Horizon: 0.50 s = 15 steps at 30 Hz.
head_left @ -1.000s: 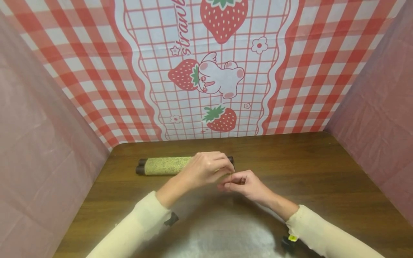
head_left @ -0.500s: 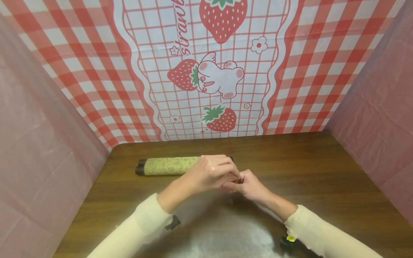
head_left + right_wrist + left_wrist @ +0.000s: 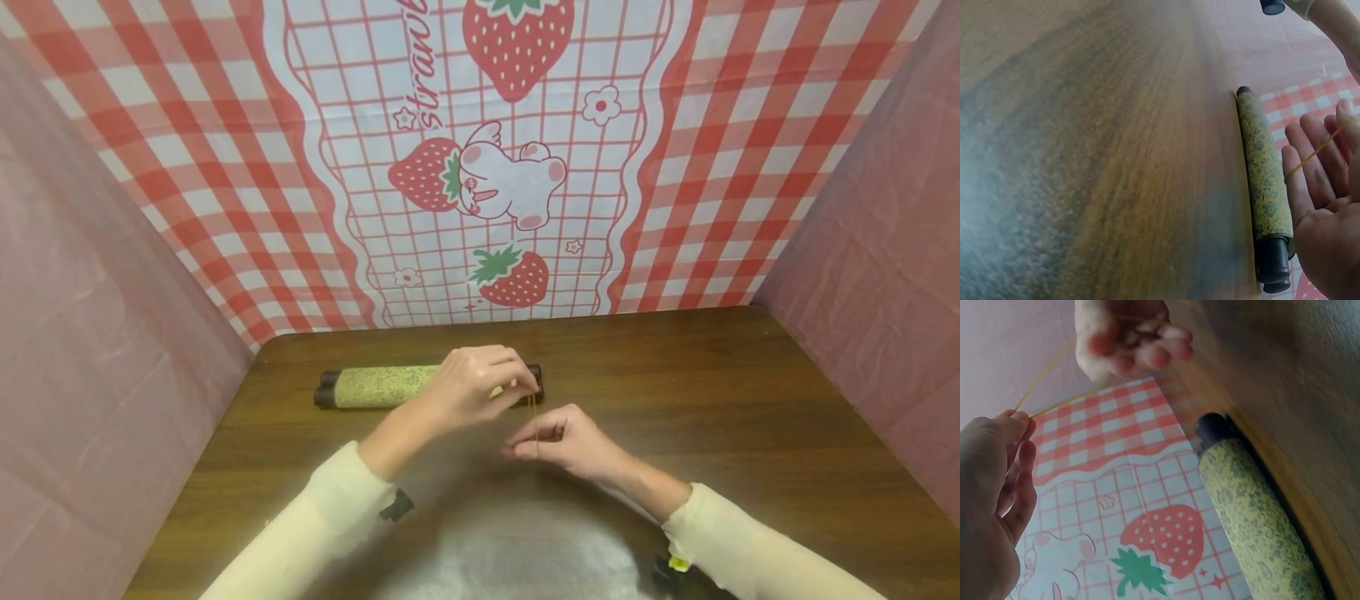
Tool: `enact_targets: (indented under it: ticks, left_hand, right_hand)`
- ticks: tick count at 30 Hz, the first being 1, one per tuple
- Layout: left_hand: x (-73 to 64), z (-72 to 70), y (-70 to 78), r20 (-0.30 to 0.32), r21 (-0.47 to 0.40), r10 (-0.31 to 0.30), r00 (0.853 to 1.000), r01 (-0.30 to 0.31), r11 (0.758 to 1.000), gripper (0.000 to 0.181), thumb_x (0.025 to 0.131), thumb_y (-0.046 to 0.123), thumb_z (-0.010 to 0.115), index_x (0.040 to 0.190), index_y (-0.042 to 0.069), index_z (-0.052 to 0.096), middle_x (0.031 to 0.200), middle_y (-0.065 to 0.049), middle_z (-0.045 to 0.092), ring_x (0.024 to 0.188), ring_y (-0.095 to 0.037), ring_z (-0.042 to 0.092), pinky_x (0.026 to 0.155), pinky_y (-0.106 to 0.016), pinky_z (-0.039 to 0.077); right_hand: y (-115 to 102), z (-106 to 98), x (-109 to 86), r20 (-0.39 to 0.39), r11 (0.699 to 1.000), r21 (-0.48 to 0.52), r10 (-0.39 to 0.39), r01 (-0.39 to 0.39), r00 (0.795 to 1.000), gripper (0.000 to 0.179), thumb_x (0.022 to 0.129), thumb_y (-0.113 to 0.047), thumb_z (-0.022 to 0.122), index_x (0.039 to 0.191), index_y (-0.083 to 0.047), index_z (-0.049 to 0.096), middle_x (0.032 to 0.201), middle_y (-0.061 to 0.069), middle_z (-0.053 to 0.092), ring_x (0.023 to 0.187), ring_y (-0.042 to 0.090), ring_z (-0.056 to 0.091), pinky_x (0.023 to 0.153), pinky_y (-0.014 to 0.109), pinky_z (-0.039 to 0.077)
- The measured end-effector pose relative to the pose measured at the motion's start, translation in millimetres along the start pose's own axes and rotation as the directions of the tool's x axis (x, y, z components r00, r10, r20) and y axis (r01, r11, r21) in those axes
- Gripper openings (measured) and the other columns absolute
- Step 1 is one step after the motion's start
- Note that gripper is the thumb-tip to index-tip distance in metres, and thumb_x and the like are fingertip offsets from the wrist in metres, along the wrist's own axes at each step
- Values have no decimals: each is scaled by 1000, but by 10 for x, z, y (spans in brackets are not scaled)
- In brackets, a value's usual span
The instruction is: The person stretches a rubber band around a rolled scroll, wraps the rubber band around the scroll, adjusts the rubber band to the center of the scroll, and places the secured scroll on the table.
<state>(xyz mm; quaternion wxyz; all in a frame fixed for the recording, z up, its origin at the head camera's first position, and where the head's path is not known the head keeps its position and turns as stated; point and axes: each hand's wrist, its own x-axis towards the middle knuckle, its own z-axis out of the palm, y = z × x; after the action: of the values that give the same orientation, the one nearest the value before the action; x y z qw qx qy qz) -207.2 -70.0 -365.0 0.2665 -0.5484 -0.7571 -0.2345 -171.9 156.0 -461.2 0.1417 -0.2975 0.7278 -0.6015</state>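
The scroll [image 3: 382,387] has a matt covering with a fine floral pattern, paper or cloth, hard to say which; its dark end knobs [image 3: 1272,253] are smooth with a slight shine. Beneath the scroll, the table [image 3: 675,400] shows brown wood grain, smooth, turning glossy and pale in front of it. The rubber band [image 3: 1317,153], in front of the scroll's right end, looks thin and smooth. Behind the scroll hangs a printed sheet [image 3: 517,200], lightly creased; to its left, a curtain [image 3: 97,333] of wrinkled pink cloth. The cream sleeves [image 3: 322,508] in front look like soft, matt fabric.
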Motion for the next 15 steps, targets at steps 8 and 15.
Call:
enact_targets:
  ticks: [8, 15]
  left_hand:
    - [-105, 28, -164, 34, 27, -69, 997, 68, 997, 11, 91, 9, 91, 96, 12, 82, 95, 1, 85, 83, -12, 80, 76, -17, 63]
    - [-148, 45, -229, 60, 19, -92, 994, 91, 996, 10, 91, 9, 91, 97, 12, 83, 96, 0, 85, 83, -13, 80, 77, -18, 63]
  right_hand:
    - [-57, -3, -41, 8, 998, 25, -63, 62, 998, 19, 103, -2, 77, 117, 8, 82, 117, 27, 83, 106, 5, 84, 97, 23, 66]
    - [-119, -46, -45, -5, 991, 72, -110, 110, 994, 22, 103, 0, 76, 119, 14, 79, 119, 34, 80, 109, 5, 84, 97, 23, 66]
